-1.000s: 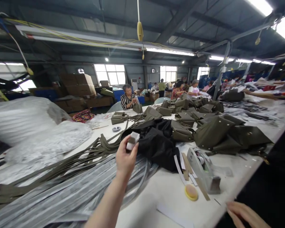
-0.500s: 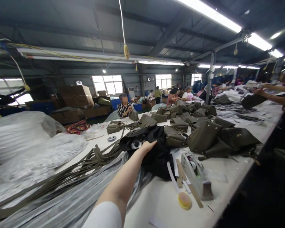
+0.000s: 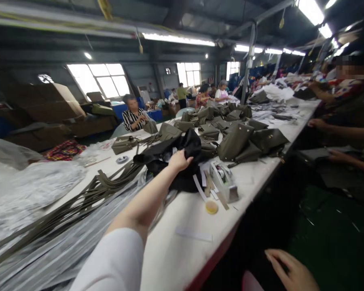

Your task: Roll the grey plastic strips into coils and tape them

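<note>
My left hand (image 3: pixel 179 161) reaches far across the table, its fingers closed on a black fabric bag (image 3: pixel 189 143) that lies crumpled there. Part of what the fingers grip is hidden under the hand. Low at the right, past the table edge, is my right hand (image 3: pixel 291 270), with fingers loosely stretched and apart and nothing visible in them. Close to the black bag stand a tape dispenser (image 3: pixel 226 182), a yellow round disc (image 3: pixel 211 207) and paper strips (image 3: pixel 199 188). Olive handbags (image 3: pixel 236 143) are heaped behind it.
Long olive straps (image 3: pixel 87 202) and clear plastic sheeting (image 3: pixel 100 230) run along the table's left side. A tape roll (image 3: pixel 121 159) lies farther back. A co-worker in stripes (image 3: pixel 135 117) sits across the table; other people's arms (image 3: pixel 336 125) are at the right. White bundles (image 3: pixel 42 190) fill the left.
The view has turned right and down. My left hand stays at the black bag, its fingers now more curled into the fabric. My right hand has come into view at the lower right.
</note>
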`<state>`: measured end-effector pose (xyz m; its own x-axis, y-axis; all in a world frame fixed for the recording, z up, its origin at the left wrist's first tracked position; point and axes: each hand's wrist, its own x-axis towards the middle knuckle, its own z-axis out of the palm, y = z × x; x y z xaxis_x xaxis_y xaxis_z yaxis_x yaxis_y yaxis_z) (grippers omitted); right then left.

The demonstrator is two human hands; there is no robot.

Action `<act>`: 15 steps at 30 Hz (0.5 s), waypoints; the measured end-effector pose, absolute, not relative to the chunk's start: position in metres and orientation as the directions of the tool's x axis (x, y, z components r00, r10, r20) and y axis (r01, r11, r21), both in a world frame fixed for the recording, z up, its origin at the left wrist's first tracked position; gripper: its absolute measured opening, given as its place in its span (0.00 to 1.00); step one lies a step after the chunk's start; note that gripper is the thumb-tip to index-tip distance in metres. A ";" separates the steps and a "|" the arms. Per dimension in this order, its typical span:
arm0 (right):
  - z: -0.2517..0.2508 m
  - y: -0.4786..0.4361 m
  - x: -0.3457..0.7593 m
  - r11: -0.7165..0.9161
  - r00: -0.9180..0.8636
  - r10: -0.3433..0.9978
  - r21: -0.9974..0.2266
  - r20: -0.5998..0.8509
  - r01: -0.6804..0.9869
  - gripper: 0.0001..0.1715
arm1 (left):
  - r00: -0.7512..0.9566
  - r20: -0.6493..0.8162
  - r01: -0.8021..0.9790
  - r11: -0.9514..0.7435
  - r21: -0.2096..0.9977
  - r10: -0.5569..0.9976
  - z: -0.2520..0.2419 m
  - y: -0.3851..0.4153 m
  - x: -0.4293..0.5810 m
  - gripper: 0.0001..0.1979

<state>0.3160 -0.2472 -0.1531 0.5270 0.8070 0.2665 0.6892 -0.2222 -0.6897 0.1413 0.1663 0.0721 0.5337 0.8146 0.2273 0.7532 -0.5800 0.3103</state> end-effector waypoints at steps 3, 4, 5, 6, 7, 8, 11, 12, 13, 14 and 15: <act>-0.134 -0.251 0.312 -0.236 0.510 0.826 -0.675 0.241 0.699 0.18 | 0.571 0.310 0.700 -0.648 0.301 0.760 0.069 0.150 0.120 0.26; -0.131 -0.249 0.311 -0.234 0.507 0.828 -0.673 0.241 0.701 0.18 | 0.588 0.353 0.666 -0.684 0.300 0.728 0.064 0.142 0.111 0.23; -0.129 -0.248 0.310 -0.229 0.504 0.828 -0.674 0.245 0.703 0.17 | 0.604 0.421 0.609 -0.732 0.304 0.677 0.057 0.132 0.101 0.21; -0.129 -0.246 0.309 -0.221 0.500 0.829 -0.675 0.250 0.704 0.17 | 0.620 0.449 0.563 -0.764 0.315 0.643 0.047 0.121 0.090 0.18; -0.128 -0.245 0.307 -0.211 0.493 0.832 -0.678 0.253 0.704 0.16 | 0.631 0.450 0.537 -0.774 0.335 0.632 0.036 0.108 0.078 0.16; -0.129 -0.245 0.305 -0.201 0.485 0.837 -0.681 0.254 0.704 0.16 | 0.641 0.422 0.530 -0.768 0.360 0.641 0.023 0.094 0.065 0.14; -0.131 -0.245 0.300 -0.184 0.458 0.857 -0.690 0.236 0.700 0.15 | 0.681 0.317 0.540 -0.745 0.391 0.660 -0.021 0.051 0.030 0.11; -0.131 -0.245 0.298 -0.183 0.450 0.864 -0.692 0.226 0.699 0.15 | 0.705 0.282 0.531 -0.748 0.398 0.651 -0.034 0.038 0.021 0.10; -0.132 -0.244 0.296 -0.181 0.440 0.872 -0.693 0.215 0.698 0.15 | 0.732 0.244 0.520 -0.753 0.403 0.637 -0.045 0.025 0.013 0.09; -0.132 -0.243 0.294 -0.178 0.428 0.880 -0.695 0.205 0.697 0.15 | 0.755 0.194 0.519 -0.752 0.407 0.626 -0.055 0.014 0.007 0.12; -0.132 -0.241 0.291 -0.172 0.414 0.889 -0.696 0.195 0.697 0.15 | 0.774 0.130 0.527 -0.745 0.410 0.619 -0.062 0.005 0.002 0.17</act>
